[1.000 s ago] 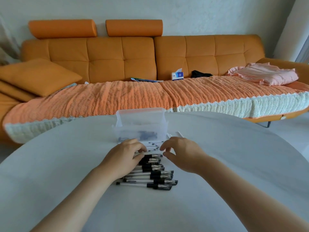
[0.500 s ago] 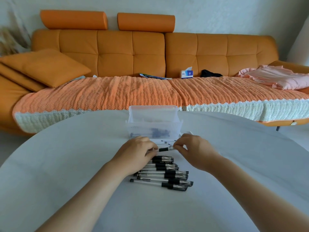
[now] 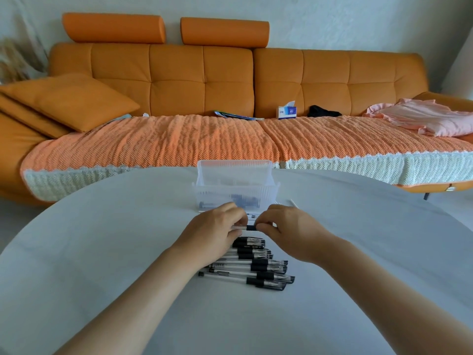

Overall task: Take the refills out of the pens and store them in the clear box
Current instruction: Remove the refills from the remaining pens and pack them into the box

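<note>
Gripping 1 pen point(image 3: 249, 228) crosswise, just in front of the clear box point(image 3: 235, 187) and a little above the table point(image 3: 102, 252). Pinching its clear barrel end in the curled fingers of the left hand point(image 3: 215, 234), and pinching its black end between thumb and curled fingers of the right hand point(image 3: 291, 231); both hands closing firmly on that same pen, nothing else in either. Judging from this, beginning to twist the 2 halves apart (or perhaps tugging at a cap; too small to tell).

Doing it well probably meaning bracing the barrel with the left, turning only the black end with the right, then drawing straight along the pen's length rather than bending, to avoid kinking the thin refill inside. Working this close to the box, making for a short drop afterwards.

Leaving a heap of further pens point(image 3: 253, 267) untouched on the table just below the hands, black ends mostly pointing right. Seeing dark bits through the box wall, possibly refills, though too dimly to say.
</note>
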Motion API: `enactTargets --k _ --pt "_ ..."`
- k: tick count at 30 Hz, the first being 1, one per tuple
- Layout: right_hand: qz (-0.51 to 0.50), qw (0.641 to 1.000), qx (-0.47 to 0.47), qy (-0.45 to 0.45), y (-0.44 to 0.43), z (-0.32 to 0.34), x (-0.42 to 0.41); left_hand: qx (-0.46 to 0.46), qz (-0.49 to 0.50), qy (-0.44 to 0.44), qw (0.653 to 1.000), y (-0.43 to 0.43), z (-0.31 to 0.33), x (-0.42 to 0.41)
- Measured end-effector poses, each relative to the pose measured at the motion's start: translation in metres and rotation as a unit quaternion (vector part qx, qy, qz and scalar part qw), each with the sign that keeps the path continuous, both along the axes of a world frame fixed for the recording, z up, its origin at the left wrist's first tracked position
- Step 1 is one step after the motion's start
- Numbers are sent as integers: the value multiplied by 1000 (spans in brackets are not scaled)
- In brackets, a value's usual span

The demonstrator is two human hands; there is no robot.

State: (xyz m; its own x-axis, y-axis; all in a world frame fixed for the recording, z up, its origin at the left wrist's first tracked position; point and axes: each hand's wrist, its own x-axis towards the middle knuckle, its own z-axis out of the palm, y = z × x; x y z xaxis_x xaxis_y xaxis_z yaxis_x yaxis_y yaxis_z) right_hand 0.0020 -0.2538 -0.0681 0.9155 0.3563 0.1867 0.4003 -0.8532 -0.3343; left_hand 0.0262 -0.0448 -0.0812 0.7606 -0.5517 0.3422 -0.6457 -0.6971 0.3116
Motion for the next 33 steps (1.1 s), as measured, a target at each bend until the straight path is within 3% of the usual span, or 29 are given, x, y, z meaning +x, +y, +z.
enactTargets --k 6,12,22,29,33 --pt "-6 1000 16 19 -2 5 1 11 9 10 1000 -5 -1 -1" --pt "18 995 -73 64 5 0 -2 12 -3 -17 1000 -9 -1 -4" --pt "25 995 -92 -27 11 -3 -6 -34 -6 42 999 -3 5 -3" --pt "39 996 -62 43 11 4 -5 -16 -11 14 1000 -1 6 -2" --pt "36 994 -106 -10 9 5 -8 -38 -23 43 998 -3 7 -3"
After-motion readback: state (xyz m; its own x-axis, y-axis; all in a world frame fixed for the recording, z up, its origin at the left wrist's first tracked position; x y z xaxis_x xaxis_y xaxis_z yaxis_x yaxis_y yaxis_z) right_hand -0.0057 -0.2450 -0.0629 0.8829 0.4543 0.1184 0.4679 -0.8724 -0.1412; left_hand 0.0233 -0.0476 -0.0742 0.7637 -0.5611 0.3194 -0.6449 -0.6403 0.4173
